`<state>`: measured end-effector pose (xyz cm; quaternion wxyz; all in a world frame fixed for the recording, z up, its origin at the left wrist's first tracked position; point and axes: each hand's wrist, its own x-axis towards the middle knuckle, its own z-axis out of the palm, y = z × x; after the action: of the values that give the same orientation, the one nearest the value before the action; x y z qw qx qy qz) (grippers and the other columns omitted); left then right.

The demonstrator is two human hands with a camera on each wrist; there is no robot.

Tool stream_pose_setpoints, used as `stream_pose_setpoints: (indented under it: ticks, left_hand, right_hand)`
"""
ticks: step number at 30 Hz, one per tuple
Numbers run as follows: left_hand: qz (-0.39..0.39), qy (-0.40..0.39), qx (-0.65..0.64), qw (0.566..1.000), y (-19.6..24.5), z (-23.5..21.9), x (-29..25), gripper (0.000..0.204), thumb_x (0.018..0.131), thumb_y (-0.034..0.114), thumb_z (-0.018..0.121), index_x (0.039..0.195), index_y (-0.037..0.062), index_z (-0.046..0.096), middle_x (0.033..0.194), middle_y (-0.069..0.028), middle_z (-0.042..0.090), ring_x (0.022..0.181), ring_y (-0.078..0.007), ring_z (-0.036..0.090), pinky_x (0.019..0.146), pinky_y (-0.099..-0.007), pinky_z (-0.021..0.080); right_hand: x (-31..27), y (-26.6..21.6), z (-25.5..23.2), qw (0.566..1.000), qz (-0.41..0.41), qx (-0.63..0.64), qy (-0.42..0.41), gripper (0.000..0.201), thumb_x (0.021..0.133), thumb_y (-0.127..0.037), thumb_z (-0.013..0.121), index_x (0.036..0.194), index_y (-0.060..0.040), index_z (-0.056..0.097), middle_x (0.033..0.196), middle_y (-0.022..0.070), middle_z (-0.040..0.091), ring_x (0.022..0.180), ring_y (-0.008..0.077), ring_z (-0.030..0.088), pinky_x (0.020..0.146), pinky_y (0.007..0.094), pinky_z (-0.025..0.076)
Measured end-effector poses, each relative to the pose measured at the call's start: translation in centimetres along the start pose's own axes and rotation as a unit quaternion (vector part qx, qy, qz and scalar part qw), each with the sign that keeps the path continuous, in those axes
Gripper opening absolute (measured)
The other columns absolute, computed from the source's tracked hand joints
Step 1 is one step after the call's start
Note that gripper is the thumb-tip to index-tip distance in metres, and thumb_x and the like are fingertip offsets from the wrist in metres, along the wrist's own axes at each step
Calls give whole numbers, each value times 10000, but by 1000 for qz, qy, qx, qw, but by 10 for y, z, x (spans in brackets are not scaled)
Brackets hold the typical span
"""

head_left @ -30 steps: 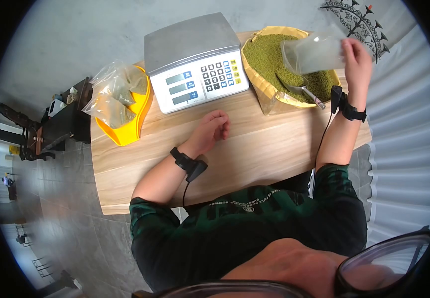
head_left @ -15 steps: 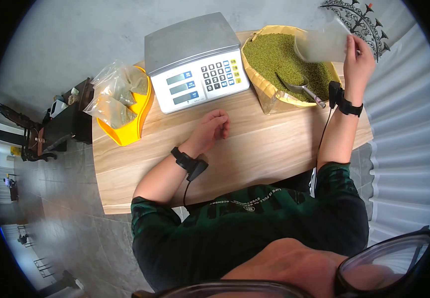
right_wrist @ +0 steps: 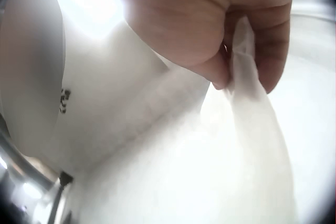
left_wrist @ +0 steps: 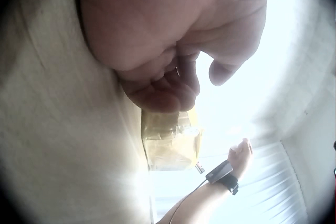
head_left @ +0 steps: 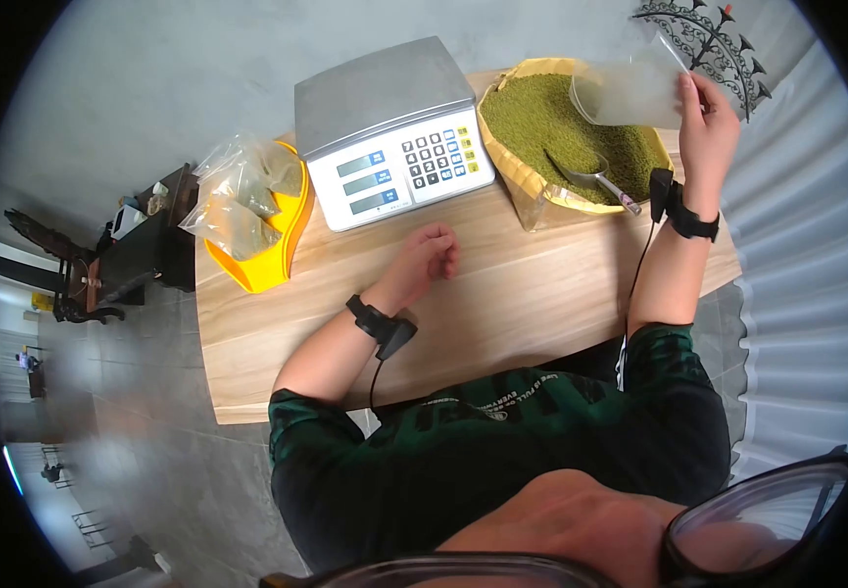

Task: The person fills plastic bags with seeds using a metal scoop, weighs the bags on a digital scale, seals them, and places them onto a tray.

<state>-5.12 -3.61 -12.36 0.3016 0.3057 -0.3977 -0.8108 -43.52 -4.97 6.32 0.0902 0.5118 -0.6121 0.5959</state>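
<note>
Behind a wood-grain table (head_left: 512, 304) stands a pale grey wall (head_left: 198, 69). On the far right, the right hand (head_left: 709, 127) pinches a translucent plastic bag (head_left: 634, 93) above an open sack (head_left: 532, 186) of green grains (head_left: 532, 118), in which a metal scoop (head_left: 592, 177) lies. Left of the sack sits a scale (head_left: 380, 93); farther left, a yellow tray (head_left: 269, 275) holds partly filled bags (head_left: 240, 227). The left hand (head_left: 419, 267), loosely curled and gripping nothing, rests on the table, nearer than the scale.

One scale (head_left: 385, 103), one open sack (head_left: 517, 176), one scoop (head_left: 590, 176), one yellow tray (head_left: 265, 275). Plastic bags: one empty bag (head_left: 634, 93), apparently three filled bags (head_left: 238, 230).
</note>
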Motion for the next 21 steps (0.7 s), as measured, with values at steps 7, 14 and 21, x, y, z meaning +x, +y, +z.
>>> stream_pose_setpoints:
  ticks: [7,14,21]
  left_hand:
    - [50,-13,1,999,8,14,-6,204,975,206,543,1122,65,554,986,-51,606,818,-156,598,713,-281,493]
    - [299,87,145,939,65,69,-44,594,924,27,584,1460,90,334,1279,-97,537,1056,-173,582,864,-307,497]
    - [357,238,191,883,62,72,-63,80,929,21,621,975,-17,675,892,-42,688,796,-135,661,725,-272,544]
  right_hand:
    - [-21,-27,-11,938,70,311,-138,218,959,-165,641,1083,11,672,918,11,674,818,71,587,741,208,461]
    - [-63,-68,13,824,128,454,-313,164,964,-126,620,1053,4,661,909,9,663,803,62,588,722,204,466]
    - [-89,-80,36,773,150,464,-406,158,961,-118,615,1042,8,664,873,0,661,774,47,578,707,192,462]
